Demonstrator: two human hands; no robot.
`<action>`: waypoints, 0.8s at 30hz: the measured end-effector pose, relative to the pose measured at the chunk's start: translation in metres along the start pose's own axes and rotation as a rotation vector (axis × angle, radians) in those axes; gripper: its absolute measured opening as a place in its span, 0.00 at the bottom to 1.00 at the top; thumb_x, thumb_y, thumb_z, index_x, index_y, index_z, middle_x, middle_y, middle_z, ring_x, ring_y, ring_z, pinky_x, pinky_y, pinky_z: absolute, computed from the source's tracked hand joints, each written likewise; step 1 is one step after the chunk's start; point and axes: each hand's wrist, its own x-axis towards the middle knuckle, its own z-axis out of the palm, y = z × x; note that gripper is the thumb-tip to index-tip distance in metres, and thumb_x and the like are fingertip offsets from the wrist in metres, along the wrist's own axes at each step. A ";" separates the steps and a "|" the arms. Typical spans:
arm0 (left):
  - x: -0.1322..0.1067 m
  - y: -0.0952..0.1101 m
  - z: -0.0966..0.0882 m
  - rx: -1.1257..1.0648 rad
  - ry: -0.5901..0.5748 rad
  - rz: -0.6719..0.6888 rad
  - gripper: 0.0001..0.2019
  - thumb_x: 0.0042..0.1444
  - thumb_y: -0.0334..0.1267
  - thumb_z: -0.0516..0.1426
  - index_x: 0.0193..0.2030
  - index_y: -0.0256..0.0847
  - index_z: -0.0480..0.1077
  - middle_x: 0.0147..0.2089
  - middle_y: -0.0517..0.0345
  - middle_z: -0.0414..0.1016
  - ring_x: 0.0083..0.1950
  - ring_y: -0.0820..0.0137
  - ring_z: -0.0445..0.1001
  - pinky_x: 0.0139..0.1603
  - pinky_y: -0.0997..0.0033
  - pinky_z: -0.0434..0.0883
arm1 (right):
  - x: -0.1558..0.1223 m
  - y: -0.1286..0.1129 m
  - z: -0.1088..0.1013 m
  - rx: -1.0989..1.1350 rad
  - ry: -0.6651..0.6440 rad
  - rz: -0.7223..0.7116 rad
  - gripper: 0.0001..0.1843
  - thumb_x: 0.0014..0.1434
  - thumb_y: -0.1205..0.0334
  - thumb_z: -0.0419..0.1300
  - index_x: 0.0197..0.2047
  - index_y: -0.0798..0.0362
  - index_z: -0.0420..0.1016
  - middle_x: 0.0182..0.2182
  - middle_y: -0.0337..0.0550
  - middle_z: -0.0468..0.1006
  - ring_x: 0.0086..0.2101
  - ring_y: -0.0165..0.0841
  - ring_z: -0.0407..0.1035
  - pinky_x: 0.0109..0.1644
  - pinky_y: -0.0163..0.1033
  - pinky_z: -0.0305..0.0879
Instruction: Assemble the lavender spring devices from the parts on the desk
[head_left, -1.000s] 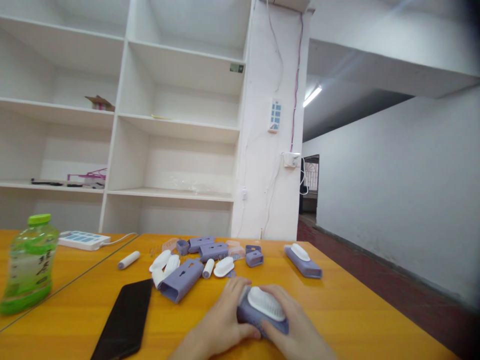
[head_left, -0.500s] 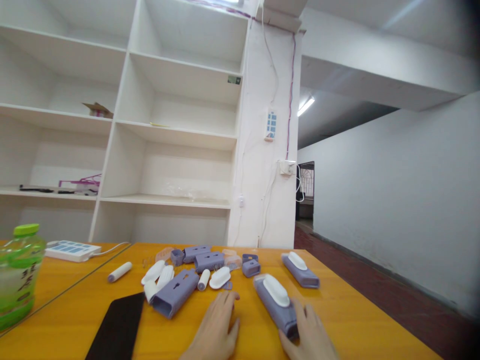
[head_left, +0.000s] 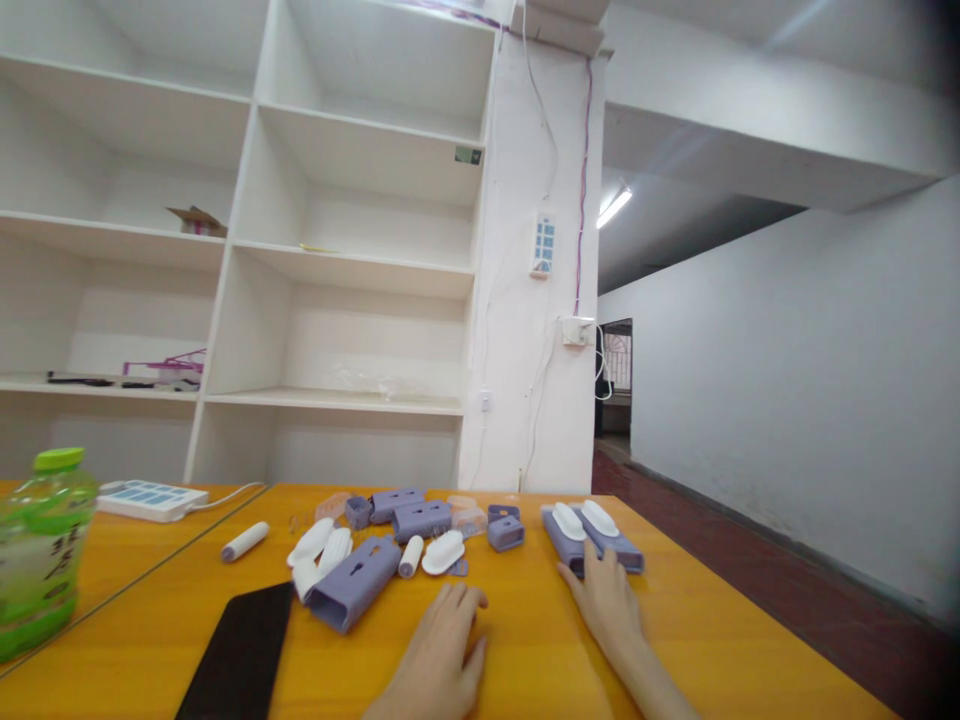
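My right hand [head_left: 609,592] grips the near end of a purple case with a white oval piece [head_left: 560,535], thumb on its left side and fingers at its right. Close against it on the right lies a similar purple case with a white oval piece [head_left: 609,535]. My left hand [head_left: 442,650] rests on the table, holding nothing, its fingers loosely bent and thumb apart. Beyond it lie a white oval piece [head_left: 444,552], a short white roller [head_left: 410,556] and a hollow purple case with a slot [head_left: 356,583]. A small purple box [head_left: 506,533] sits between these and my right hand.
A black flat slab [head_left: 238,655] lies left of my left hand. Farther left stand a green-capped bottle [head_left: 41,555] and a white power strip [head_left: 152,498]. Another white roller [head_left: 246,541], several purple cases and clear parts are spread toward the back of the orange table [head_left: 525,640].
My right hand has carried the purple case with its white oval piece forward, setting it alongside the similar one. My left hand has barely moved.
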 end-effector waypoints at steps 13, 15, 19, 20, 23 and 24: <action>0.004 0.000 -0.019 0.282 0.083 -0.047 0.19 0.61 0.30 0.51 0.56 0.47 0.71 0.60 0.52 0.74 0.62 0.60 0.69 0.66 0.61 0.60 | -0.027 -0.020 -0.031 0.432 -0.174 -0.299 0.15 0.68 0.59 0.53 0.29 0.51 0.72 0.28 0.41 0.79 0.33 0.37 0.74 0.37 0.36 0.63; 0.009 -0.003 -0.033 0.460 0.154 -0.126 0.19 0.63 0.29 0.49 0.55 0.47 0.72 0.59 0.53 0.75 0.62 0.59 0.68 0.68 0.57 0.56 | -0.040 -0.039 -0.030 0.510 -0.209 -0.395 0.08 0.62 0.64 0.57 0.32 0.52 0.75 0.30 0.39 0.79 0.34 0.35 0.73 0.37 0.35 0.61; 0.009 -0.019 -0.062 0.624 0.271 -0.392 0.19 0.64 0.31 0.48 0.58 0.38 0.72 0.60 0.38 0.71 0.64 0.47 0.64 0.66 0.39 0.51 | -0.055 -0.057 -0.030 0.605 -0.240 -0.463 0.06 0.59 0.68 0.58 0.34 0.51 0.76 0.30 0.37 0.78 0.32 0.32 0.71 0.37 0.34 0.60; 0.007 -0.025 -0.067 0.652 0.278 -0.462 0.19 0.63 0.33 0.51 0.58 0.36 0.71 0.60 0.34 0.70 0.64 0.43 0.63 0.63 0.37 0.53 | -0.055 -0.058 -0.030 0.621 -0.242 -0.459 0.06 0.58 0.68 0.58 0.34 0.51 0.77 0.30 0.38 0.78 0.32 0.33 0.71 0.37 0.34 0.60; -0.001 -0.043 -0.077 0.697 0.239 -0.625 0.22 0.56 0.36 0.59 0.56 0.31 0.72 0.56 0.30 0.73 0.59 0.39 0.68 0.55 0.37 0.61 | -0.051 -0.053 -0.027 0.666 -0.252 -0.436 0.08 0.59 0.69 0.56 0.35 0.52 0.78 0.31 0.39 0.78 0.33 0.34 0.71 0.37 0.35 0.61; -0.003 -0.048 -0.079 0.700 0.222 -0.654 0.22 0.54 0.37 0.61 0.56 0.31 0.73 0.55 0.30 0.74 0.58 0.40 0.69 0.54 0.40 0.63 | -0.050 -0.051 -0.026 0.679 -0.256 -0.429 0.09 0.59 0.69 0.56 0.35 0.53 0.78 0.31 0.40 0.78 0.33 0.34 0.71 0.37 0.35 0.61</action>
